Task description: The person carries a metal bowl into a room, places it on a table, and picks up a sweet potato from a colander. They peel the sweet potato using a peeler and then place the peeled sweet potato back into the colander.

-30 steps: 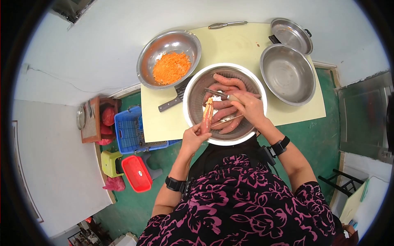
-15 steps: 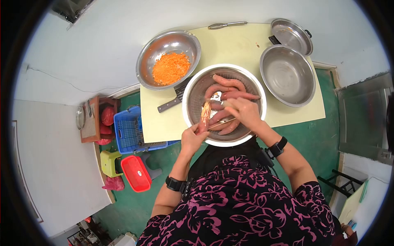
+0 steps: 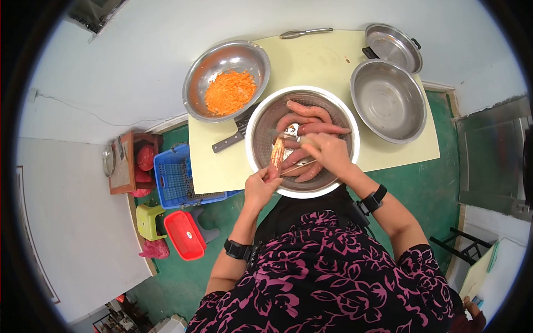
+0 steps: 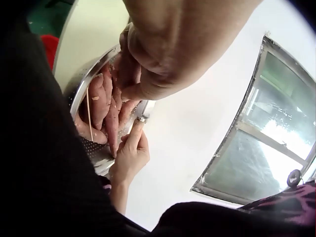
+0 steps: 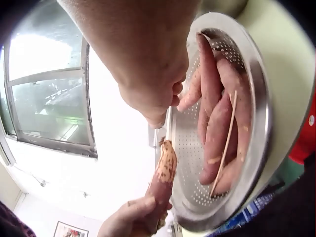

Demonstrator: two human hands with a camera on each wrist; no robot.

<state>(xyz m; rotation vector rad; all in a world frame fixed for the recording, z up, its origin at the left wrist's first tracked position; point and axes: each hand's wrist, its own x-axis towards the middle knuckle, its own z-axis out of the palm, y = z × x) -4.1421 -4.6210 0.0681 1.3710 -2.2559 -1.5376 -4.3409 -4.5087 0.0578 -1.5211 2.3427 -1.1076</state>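
Note:
My left hand (image 3: 259, 188) grips the lower end of a sweet potato (image 5: 167, 165), tilted up over the near left rim of a perforated steel colander (image 3: 302, 89). Its upper end has lost skin and shows pale flesh with reddish-brown flecks. Fingers of my right hand (image 3: 328, 151) curl round the pale handle of a metal peeler (image 4: 146, 108), whose blurred blade lies by the potato's peeled tip. Several unpeeled sweet potatoes (image 3: 325, 129) lie in the colander, a thin wooden stick (image 5: 226, 143) across them. The right hand covers part of the handle.
Orange shreds (image 3: 230, 93) fill the bottom of a steel basin at the table's back left, beside a cleaver (image 3: 229, 143). Another steel basin (image 3: 388, 100) and a lidlike pan (image 3: 395, 47) stand right. A blue crate (image 3: 172, 175) and red tub (image 3: 185, 236) are left, below table height.
My right hand has come slightly left and nearer my body, bringing the peeler from over the colander's middle to the potato's tip. My left hand has shifted slightly left, still holding the potato.

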